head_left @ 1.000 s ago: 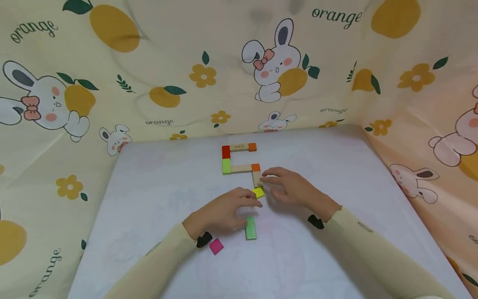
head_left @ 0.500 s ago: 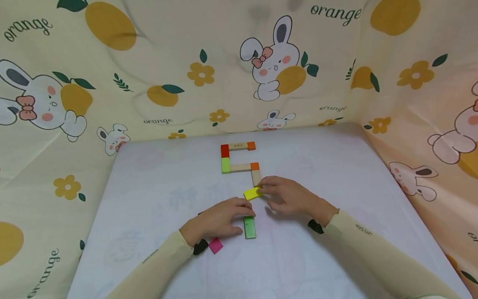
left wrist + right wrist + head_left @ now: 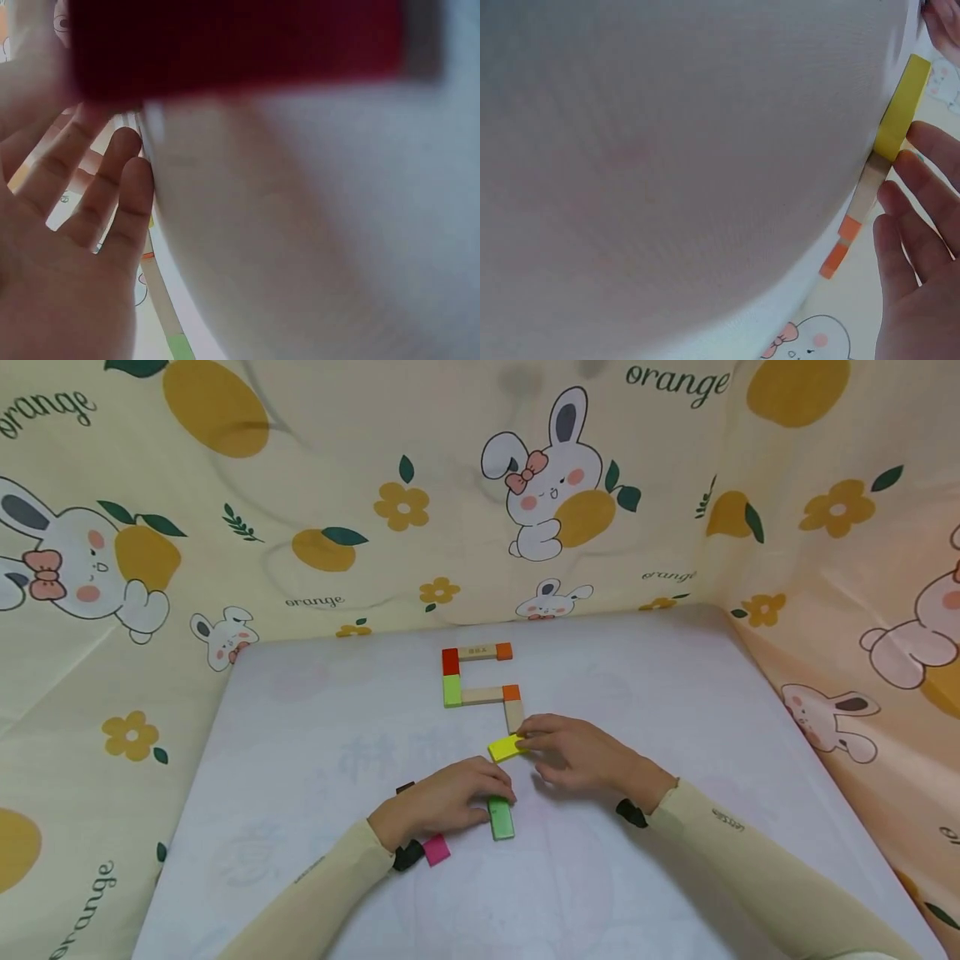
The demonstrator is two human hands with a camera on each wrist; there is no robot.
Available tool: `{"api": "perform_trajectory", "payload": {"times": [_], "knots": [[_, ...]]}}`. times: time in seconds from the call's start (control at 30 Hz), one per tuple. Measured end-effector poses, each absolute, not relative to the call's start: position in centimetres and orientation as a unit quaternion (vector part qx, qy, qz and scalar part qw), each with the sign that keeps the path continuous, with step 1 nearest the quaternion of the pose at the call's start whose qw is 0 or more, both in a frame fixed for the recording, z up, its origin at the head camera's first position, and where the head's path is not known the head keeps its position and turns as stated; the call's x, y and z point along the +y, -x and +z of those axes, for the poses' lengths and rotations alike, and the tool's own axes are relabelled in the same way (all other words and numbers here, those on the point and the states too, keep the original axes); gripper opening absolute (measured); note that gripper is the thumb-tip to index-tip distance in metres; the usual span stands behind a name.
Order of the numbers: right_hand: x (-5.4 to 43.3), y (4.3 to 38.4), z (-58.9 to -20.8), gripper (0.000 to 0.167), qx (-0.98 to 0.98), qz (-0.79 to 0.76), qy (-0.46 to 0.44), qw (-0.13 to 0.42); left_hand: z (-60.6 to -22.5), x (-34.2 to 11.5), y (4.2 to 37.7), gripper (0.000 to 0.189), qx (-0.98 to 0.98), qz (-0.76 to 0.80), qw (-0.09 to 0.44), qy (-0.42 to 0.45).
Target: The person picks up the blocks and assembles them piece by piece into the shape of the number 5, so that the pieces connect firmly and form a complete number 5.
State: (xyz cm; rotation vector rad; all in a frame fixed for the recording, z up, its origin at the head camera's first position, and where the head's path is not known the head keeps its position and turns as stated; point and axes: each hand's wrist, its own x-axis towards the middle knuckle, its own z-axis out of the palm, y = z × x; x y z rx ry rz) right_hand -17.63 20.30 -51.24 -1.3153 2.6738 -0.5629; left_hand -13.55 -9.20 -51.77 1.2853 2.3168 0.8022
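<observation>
In the head view my left hand [image 3: 450, 795] pinches the far end of a green block [image 3: 502, 821], its thumb at the left edge and its fingertips at the top right corner. The left wrist view shows this hand's fingers [image 3: 135, 195], not its grip on the green block. My right hand [image 3: 588, 753] touches the right end of a yellow block [image 3: 506, 747] with its fingertips. In the right wrist view its fingers [image 3: 900, 247] reach fairly straight towards the yellow block [image 3: 904, 109] and the plain wooden block [image 3: 868, 184] adjoining it.
Beyond the hands, red [image 3: 450, 661], lime [image 3: 452, 691], orange [image 3: 504, 651] and plain wooden blocks [image 3: 482, 696] form an angular line on the white table [image 3: 315, 710]. A pink block [image 3: 437, 849] lies beside the left wrist strap [image 3: 408, 856]. A patterned cloth [image 3: 337, 485] surrounds the table.
My right hand has drawn nearer to me, onto the yellow block. My left hand has moved off the yellow block to the green one, closing on its far end. The pink block has turned slightly.
</observation>
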Motion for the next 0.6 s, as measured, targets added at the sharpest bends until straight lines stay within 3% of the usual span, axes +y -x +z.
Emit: {"api": "perform_trajectory", "payload": {"times": [0.27, 0.6], "knots": [[20.1, 17.7, -51.1, 0.044, 0.883, -0.174, 0.433, 0.051, -51.6, -9.5, 13.6, 0.024, 0.831, 0.28, 0.201, -0.437], [20.0, 17.7, -51.3, 0.045, 0.885, -0.177, 0.429, 0.05, -51.4, -10.3, 14.3, 0.026, 0.831, 0.313, 0.207, -0.412]]}}
